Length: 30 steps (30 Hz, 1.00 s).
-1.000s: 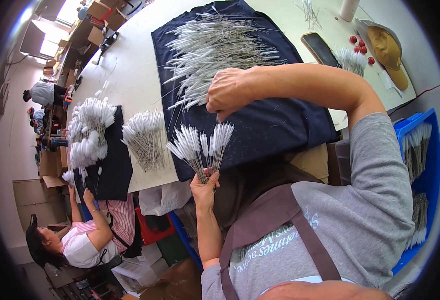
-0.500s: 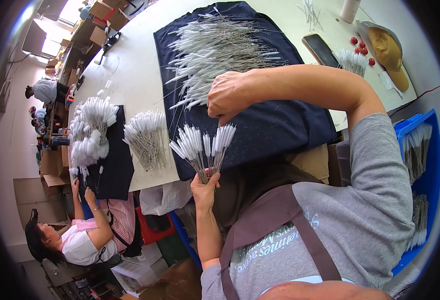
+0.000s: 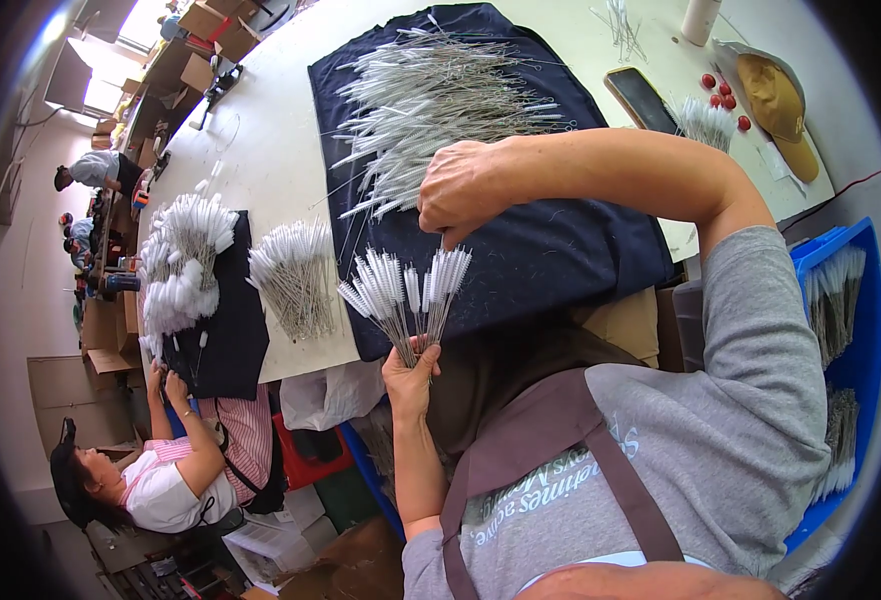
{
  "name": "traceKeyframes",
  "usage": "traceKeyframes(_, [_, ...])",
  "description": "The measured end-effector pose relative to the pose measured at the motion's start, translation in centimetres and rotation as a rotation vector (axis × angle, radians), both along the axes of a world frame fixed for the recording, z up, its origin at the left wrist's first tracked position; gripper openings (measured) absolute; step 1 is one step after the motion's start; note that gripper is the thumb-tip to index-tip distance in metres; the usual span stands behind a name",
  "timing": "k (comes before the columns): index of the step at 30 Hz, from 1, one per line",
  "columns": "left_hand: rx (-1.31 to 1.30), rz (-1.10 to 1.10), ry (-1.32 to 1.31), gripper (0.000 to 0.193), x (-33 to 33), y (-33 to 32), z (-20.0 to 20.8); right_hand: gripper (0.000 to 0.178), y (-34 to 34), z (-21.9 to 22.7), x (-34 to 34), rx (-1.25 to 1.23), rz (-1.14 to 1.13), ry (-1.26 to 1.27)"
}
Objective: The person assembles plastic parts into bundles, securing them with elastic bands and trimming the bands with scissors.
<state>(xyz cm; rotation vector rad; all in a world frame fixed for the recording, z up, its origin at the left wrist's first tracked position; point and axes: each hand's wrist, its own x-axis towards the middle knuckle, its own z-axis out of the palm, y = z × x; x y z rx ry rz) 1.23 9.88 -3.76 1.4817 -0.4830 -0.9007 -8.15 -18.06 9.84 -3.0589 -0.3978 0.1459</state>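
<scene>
My left hand (image 3: 409,372) is closed round the wire stems of a bunch of straw brushes (image 3: 384,283), their white bristle heads fanned upward in two clumps. Just above the right clump, my right hand (image 3: 452,188) is curled with its fingertips down at the bristle tips. Whether it pinches a brush there is hidden by the fingers. Beyond my right hand, a big loose pile of similar brushes (image 3: 430,105) lies on a dark blue cloth (image 3: 570,245) over the table edge.
Another heap of brushes (image 3: 295,280) rests on the table (image 3: 285,150) to the left. Farther left, a co-worker (image 3: 175,470) handles brushes beside a white-headed pile (image 3: 185,260). At the right are a phone (image 3: 642,100), red fruits (image 3: 725,95), a cap (image 3: 775,105) and a blue bin (image 3: 860,400) holding brushes.
My right hand has shifted very slightly right; my left hand and its bunch stay almost still. The co-worker's hands have moved closer together.
</scene>
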Motion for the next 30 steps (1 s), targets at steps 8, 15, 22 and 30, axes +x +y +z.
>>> traceKeyframes(8, [0.003,-0.01,0.0,0.019,0.0,0.04,-0.07,0.032,0.2,0.05,0.11,0.001,0.017,-0.013])
traceKeyframes(15, [0.021,-0.03,-0.006,0.019,-0.03,0.04,-0.05,0.032,0.2,0.01,0.25,-0.005,0.008,0.007])
traceKeyframes(22, [-0.002,-0.007,0.001,0.018,-0.09,0.04,-0.06,0.032,0.06,-0.18,0.13,0.022,-0.015,-0.013])
traceKeyframes(30, [0.01,-0.004,-0.012,0.018,-0.12,-0.04,0.08,0.032,0.39,0.1,0.29,0.024,-0.019,0.004])
